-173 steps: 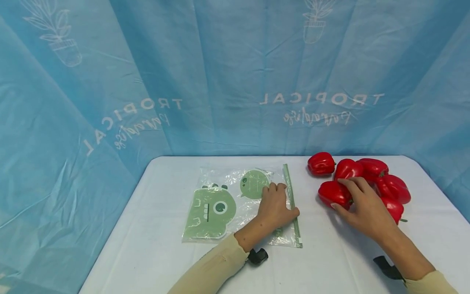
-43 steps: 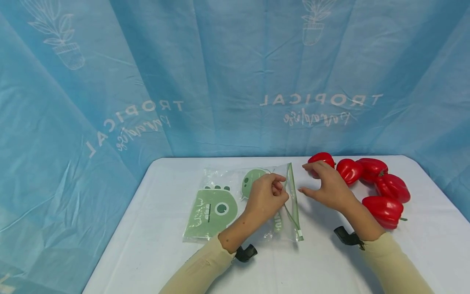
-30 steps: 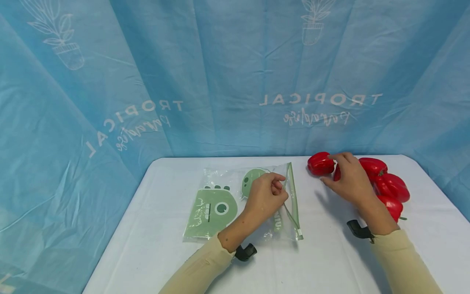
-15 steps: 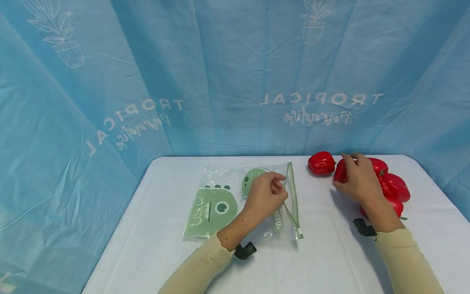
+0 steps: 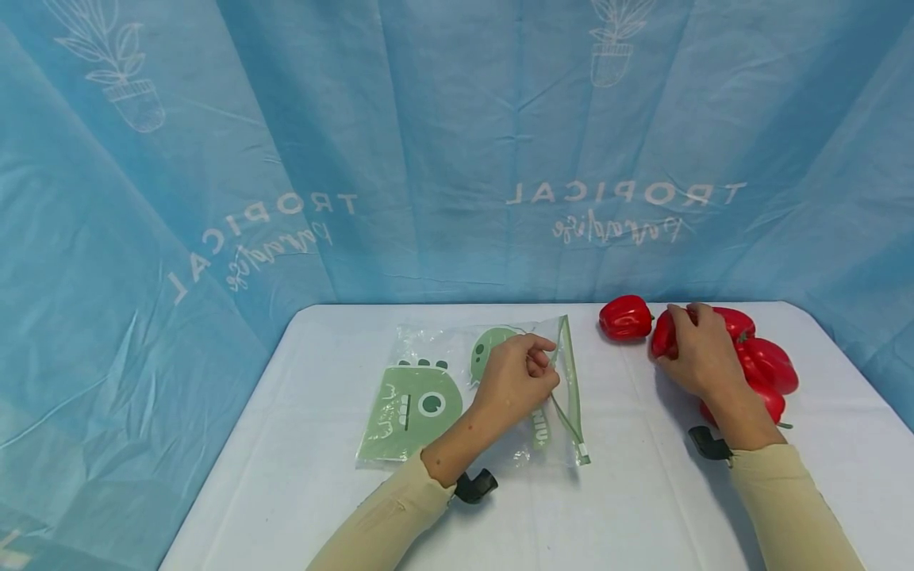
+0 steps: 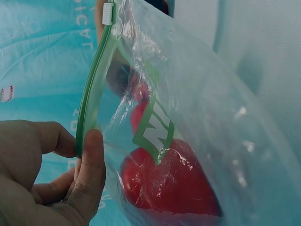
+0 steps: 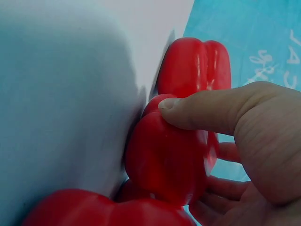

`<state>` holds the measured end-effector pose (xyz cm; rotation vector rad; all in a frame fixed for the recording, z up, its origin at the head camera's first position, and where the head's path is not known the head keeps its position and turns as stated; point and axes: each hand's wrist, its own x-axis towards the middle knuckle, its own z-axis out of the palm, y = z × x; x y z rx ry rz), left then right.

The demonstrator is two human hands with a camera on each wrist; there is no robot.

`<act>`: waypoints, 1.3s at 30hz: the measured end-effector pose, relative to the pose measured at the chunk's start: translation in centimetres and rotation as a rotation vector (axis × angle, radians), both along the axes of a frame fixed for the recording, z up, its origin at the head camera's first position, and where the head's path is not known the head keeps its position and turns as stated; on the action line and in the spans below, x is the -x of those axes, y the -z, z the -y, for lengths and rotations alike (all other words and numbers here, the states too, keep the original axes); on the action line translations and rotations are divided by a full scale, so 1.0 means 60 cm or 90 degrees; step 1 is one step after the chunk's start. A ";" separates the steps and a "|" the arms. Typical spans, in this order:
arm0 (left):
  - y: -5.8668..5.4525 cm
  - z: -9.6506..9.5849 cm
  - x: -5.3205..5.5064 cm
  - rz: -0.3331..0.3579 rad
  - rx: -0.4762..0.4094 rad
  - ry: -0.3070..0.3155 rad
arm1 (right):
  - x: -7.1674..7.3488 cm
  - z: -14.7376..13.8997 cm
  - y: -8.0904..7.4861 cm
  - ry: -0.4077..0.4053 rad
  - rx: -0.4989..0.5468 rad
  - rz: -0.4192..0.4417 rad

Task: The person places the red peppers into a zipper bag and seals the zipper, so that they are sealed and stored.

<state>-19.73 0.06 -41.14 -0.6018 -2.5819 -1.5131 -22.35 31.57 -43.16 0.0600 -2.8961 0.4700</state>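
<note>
My left hand (image 5: pixel 516 381) pinches the green-edged mouth of a clear zip bag (image 5: pixel 421 412) printed with green cartoon shapes. In the left wrist view, its thumb and fingers hold the green zip strip (image 6: pixel 87 103), and a white slider (image 6: pixel 107 14) sits farther along. A large red bell pepper (image 6: pixel 171 179) shows through the plastic; I cannot tell whether it lies inside the bag. At the right, my right hand (image 5: pixel 703 349) grips a red bell pepper (image 7: pixel 164 155), thumb on one side and fingers round the other.
Close to the right hand lie several more red bell peppers (image 5: pixel 767 365). A single pepper (image 5: pixel 624 318) sits apart at the table's back edge. The table (image 5: pixel 286 492) has a white cover, and a blue curtain (image 5: pixel 457 159) hangs behind it.
My right hand has moved right from the bag's mouth and now grips a pepper. The pepper it gripped earliest is gone from the group. My left hand now holds the bag's edge raised.
</note>
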 end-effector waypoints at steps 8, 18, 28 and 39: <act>-0.001 0.001 0.000 0.009 0.001 0.001 | 0.000 -0.003 0.002 0.007 0.003 0.008; -0.003 0.004 -0.002 0.025 0.001 0.000 | -0.003 -0.004 -0.014 0.022 0.023 0.026; -0.005 0.003 0.000 0.024 -0.007 0.001 | -0.017 -0.002 -0.041 -0.015 0.026 0.000; -0.005 0.004 -0.001 0.022 -0.013 0.002 | -0.034 0.024 -0.066 -0.034 0.025 -0.031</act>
